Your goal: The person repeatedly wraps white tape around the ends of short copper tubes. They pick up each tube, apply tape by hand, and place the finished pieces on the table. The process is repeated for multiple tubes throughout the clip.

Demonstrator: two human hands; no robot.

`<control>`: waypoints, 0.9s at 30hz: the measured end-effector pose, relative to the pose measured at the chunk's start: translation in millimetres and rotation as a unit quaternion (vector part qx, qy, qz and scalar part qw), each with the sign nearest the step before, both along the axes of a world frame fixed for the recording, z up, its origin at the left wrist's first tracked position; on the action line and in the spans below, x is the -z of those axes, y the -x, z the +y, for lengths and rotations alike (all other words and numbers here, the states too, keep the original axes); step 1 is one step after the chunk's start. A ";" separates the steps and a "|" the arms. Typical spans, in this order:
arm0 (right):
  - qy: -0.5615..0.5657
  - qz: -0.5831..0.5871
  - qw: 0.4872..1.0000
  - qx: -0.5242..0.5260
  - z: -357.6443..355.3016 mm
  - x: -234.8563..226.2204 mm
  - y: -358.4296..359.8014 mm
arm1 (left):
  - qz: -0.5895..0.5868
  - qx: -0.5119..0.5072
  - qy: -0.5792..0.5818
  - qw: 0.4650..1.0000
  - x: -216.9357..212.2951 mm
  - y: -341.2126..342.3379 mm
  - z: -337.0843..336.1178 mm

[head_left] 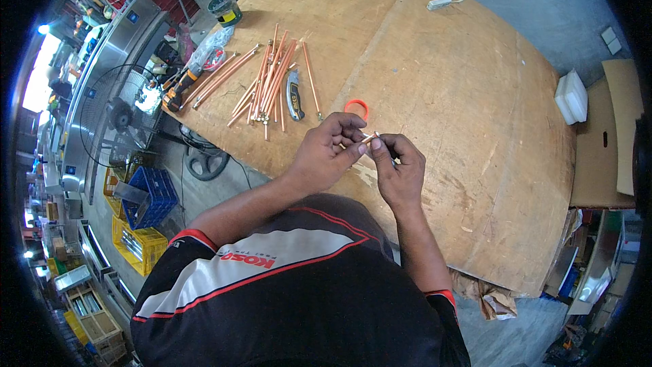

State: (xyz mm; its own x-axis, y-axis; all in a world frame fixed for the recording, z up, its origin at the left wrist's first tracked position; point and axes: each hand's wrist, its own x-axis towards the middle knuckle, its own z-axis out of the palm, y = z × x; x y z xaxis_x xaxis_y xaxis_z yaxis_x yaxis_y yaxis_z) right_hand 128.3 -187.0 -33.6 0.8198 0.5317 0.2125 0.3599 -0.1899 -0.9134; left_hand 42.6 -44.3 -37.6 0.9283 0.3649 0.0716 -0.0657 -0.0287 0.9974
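My left hand (329, 149) and my right hand (399, 167) meet close to the table's near edge. Both are closed, pinching a small copper-coloured piece (371, 138) between thumbs and fingertips; the fingers cover most of it. Just beyond them lies a red ring (356, 109), partly behind my left hand. To the left of the ring is a single copper tube (312, 81) with a metal fitting at its near end. A grey utility knife (294, 97) rests between that tube and a loose pile of copper tubes (270, 78), several with brass-coloured fittings.
The wooden tabletop (441, 81) stretches away and right. At its left edge are a cordless drill (180, 90), a plastic bag (214, 47) and a dark tub (225, 9). A white power strip (439, 3) lies at the back. A fan (121, 114) stands left.
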 end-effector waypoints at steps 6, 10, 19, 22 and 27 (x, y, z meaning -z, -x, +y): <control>-0.054 0.048 0.997 0.022 3.0 10.0 3.6 | -0.020 -0.023 -0.094 0.995 -8.7 -0.5 -4.2; -0.064 0.045 0.996 0.030 5.3 11.0 5.4 | -0.078 -0.025 -0.255 0.964 -7.1 -1.0 1.6; -0.058 0.013 0.998 0.029 7.5 13.7 1.9 | -0.051 -0.047 -0.210 0.975 -9.7 -2.6 -1.7; -0.043 0.003 0.999 0.026 10.5 11.9 2.8 | -0.012 -0.052 -0.105 0.993 -8.6 -1.1 -3.9; -0.042 -0.003 0.998 0.041 7.7 19.1 2.9 | -0.023 -0.009 -0.271 0.962 -11.1 -2.1 4.2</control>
